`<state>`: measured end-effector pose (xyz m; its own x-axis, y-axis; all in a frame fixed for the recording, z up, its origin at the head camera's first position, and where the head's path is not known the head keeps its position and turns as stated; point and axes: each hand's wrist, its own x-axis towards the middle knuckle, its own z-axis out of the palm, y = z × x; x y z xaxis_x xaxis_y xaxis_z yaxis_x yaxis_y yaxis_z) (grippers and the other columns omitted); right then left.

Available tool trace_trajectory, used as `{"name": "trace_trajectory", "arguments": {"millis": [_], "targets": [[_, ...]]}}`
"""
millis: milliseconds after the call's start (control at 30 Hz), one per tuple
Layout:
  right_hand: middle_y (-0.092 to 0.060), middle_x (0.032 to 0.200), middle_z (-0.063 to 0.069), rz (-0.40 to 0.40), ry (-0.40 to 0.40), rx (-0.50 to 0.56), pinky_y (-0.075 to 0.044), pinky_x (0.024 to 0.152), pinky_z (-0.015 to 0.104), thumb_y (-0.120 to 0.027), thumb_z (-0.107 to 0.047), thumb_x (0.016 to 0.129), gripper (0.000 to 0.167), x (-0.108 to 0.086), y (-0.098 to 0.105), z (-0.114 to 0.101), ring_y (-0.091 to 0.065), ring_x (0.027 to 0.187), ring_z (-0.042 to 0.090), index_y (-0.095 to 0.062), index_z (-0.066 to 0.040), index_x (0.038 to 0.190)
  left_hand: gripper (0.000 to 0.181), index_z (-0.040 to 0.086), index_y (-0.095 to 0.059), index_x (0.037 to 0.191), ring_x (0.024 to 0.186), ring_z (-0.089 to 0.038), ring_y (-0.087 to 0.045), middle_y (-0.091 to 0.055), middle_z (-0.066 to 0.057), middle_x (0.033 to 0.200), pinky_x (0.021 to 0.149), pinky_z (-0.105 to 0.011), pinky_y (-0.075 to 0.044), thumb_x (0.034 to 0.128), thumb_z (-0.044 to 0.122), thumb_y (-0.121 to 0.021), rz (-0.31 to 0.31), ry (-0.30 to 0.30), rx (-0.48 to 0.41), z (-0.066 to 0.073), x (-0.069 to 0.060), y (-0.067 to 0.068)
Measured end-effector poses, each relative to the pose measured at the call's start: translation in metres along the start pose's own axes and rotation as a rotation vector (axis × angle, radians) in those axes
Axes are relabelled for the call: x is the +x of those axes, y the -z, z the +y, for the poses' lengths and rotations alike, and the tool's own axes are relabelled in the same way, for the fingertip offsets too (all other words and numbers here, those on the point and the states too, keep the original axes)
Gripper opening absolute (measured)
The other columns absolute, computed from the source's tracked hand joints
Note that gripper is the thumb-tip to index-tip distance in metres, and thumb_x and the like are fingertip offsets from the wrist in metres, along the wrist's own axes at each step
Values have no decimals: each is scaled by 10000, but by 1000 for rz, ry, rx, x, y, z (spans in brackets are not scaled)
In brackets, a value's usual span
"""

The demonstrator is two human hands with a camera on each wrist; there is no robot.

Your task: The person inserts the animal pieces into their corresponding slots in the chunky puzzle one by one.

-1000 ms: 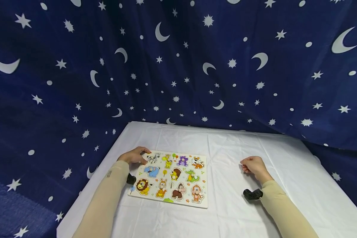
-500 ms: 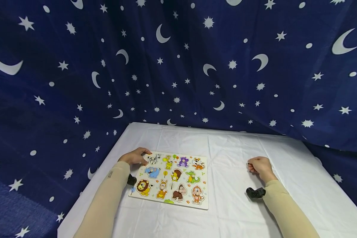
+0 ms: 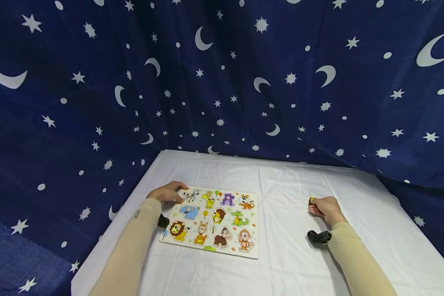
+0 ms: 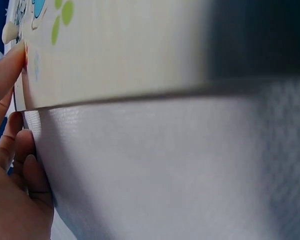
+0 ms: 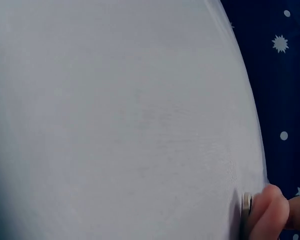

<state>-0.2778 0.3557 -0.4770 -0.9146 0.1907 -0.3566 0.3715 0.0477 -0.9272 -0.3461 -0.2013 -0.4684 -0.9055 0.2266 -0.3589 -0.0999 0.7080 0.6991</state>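
A white animal puzzle board (image 3: 222, 222) with several animal pictures lies flat on the cloth. My left hand (image 3: 168, 192) holds its far left corner; in the left wrist view the thumb (image 4: 9, 70) presses the board's face near a pale knob (image 4: 10, 32), with the other fingers at and below the edge. Well to the right of the board, my right hand (image 3: 327, 209) pinches a small flat puzzle piece (image 3: 311, 200), yellow and dark. Most of that piece is hidden by the fingers. In the right wrist view only its thin pale edge (image 5: 246, 202) shows beside the fingertips.
White cloth (image 3: 281, 263) covers the table under both hands, lightly creased. A dark blue curtain (image 3: 240, 74) with moons and stars hangs behind and at the sides. Each wrist carries a black camera (image 3: 319, 237).
My right hand has moved a little right, away from the board, and turned so that a yellow and dark piece shows at its fingertips. The left hand and board have stayed put.
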Motion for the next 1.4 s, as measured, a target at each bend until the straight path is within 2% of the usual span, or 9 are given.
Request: {"name": "trace_trajectory", "arguments": {"millis": [167, 367, 600, 833, 967, 1133, 1400], "targets": [[-656, 544, 7, -21, -57, 109, -561, 562, 187, -462, 49, 939, 215, 0, 1, -3, -664, 506, 66, -606, 7, 785, 468, 101, -588, 1275, 1312, -324, -379, -410, -167, 1508, 1170, -519, -271, 841, 46, -755, -5, 3, -18, -2, 2, 2], [-660, 547, 33, 20, -101, 168, -566, 580, 190, -472, 58, 941, 217, 3, 0, -8, -684, 514, 97, -596, 3, 772, 454, 115, -597, 1263, 1392, -335, -318, -342, -165, 1568, 1207, -541, -209, 842, 46, -750, 6, 16, -24, -4, 1, 0], [-651, 520, 31, 76, -105, 156, -553, 550, 178, -482, 79, 910, 225, 3, -1, -8, -670, 489, 85, -593, -13, 737, 479, 70, -592, 1282, 1395, -356, -319, -341, -195, 1560, 1216, -538, -200, 832, 1, -739, -2, -11, -44, 0, 0, -3], [-635, 508, 5, 73, -70, 117, -528, 504, 163, -511, 90, 873, 226, 2, -8, -5, -635, 466, 51, -611, -25, 707, 472, 72, -596, 1269, 1391, -351, -319, -327, -192, 1565, 1213, -535, -212, 826, -3, -742, -1, -7, -53, 0, 0, -4], [-630, 514, 1, 78, -54, 62, -521, 488, 169, -529, 85, 868, 163, 0, -15, -7, -624, 461, 47, -600, 1, 748, 470, 75, -601, 1260, 1388, -348, -321, -340, -184, 1556, 1213, -539, -208, 819, 0, -747, -2, -9, -54, -1, 2, -3], [-632, 539, 0, 66, -29, -18, -525, 489, 183, -552, 55, 901, 26, -2, -24, -13, -619, 469, 45, -563, 63, 879, 475, 75, -602, 1256, 1361, -348, -336, -365, -175, 1531, 1210, -542, -207, 813, -8, -752, -4, 6, -76, 0, 1, -2], [-643, 592, -8, 9, 23, -60, -531, 511, 175, -561, 42, 920, 105, -4, -35, -19, -624, 502, 32, -573, 117, 992, 488, 78, -594, 1273, 1331, -349, -354, -360, -175, 1525, 1193, -542, -233, 818, 1, -752, 2, 15, -80, 0, 0, 0]]}}
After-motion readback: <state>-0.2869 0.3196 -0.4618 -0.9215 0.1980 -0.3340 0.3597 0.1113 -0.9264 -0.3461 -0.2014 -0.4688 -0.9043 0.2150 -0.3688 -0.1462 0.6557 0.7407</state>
